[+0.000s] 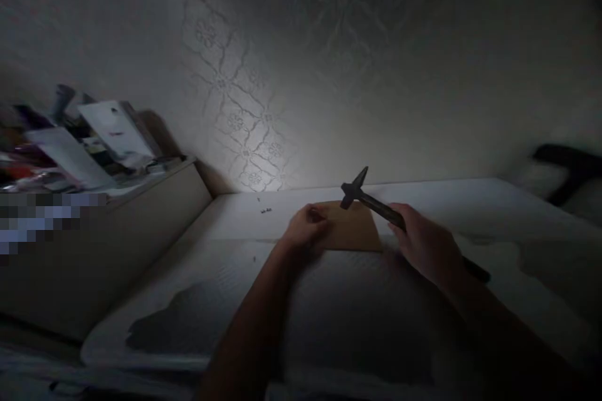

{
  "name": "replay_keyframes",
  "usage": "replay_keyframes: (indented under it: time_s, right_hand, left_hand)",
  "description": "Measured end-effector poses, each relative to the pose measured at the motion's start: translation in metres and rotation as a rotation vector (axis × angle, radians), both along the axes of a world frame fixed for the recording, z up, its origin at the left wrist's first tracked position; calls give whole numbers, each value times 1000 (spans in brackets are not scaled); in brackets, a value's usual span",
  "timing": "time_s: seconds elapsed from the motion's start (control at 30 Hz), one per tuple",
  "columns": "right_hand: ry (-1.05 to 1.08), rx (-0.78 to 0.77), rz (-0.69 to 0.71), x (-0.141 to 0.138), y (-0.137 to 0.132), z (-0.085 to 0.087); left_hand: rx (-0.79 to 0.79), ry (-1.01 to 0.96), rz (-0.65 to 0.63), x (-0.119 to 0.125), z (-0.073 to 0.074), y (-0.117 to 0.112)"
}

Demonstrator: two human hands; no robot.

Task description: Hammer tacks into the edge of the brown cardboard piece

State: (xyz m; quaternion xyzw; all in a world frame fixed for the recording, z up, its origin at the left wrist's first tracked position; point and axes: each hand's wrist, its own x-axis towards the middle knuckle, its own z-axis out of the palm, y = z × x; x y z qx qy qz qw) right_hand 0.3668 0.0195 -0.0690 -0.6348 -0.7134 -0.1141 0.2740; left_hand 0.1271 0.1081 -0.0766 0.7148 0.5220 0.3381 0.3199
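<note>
My right hand (430, 247) is wrapped round the dark handle of a hammer (376, 205). The hammer's head is raised above a flat tan wooden board (355, 229), which lies on the white surface. At the board's left end is my left hand (308, 225), its thumb and fingers drawn together in a pinch. Whatever sits between those fingertips is too small and dim to make out. Left of this hand lie several tiny metal pieces (266, 210), perhaps nails; their kind is unclear.
The white table (244, 216) meets a patterned wall (301, 106) at the back. On the left stands a cabinet (155, 225) heaped with boxes, among them a white box (117, 128). A dark blurred object (571, 163) shows at the right edge.
</note>
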Motion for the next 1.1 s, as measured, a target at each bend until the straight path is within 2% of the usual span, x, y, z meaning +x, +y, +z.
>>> replay_keyframes:
  time_s: [0.13, 0.4, 1.1]
  right_hand:
    - [-63, 37, 81, -9, -2, -1]
    - [-169, 10, 113, -22, -2, -4]
    - [-206, 13, 102, -30, -4, -2]
  left_hand:
    - [36, 67, -27, -1, -2, 0]
    - [67, 122, 6, -1, -7, 7]
    - [56, 176, 25, 2, -2, 6]
